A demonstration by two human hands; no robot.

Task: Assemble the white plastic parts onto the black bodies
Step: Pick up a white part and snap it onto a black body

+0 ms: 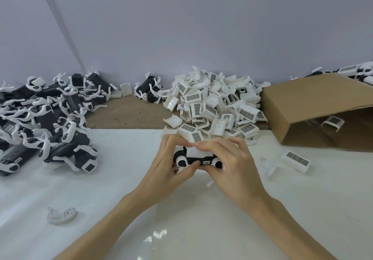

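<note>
Black body [196, 158] gripped between both hands' fingers [210, 145]

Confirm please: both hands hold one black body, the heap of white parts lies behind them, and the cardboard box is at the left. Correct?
Not quite. In the head view the cardboard box lies at the right; the rest stands: left hand and right hand hold the black body, white parts behind.
</note>
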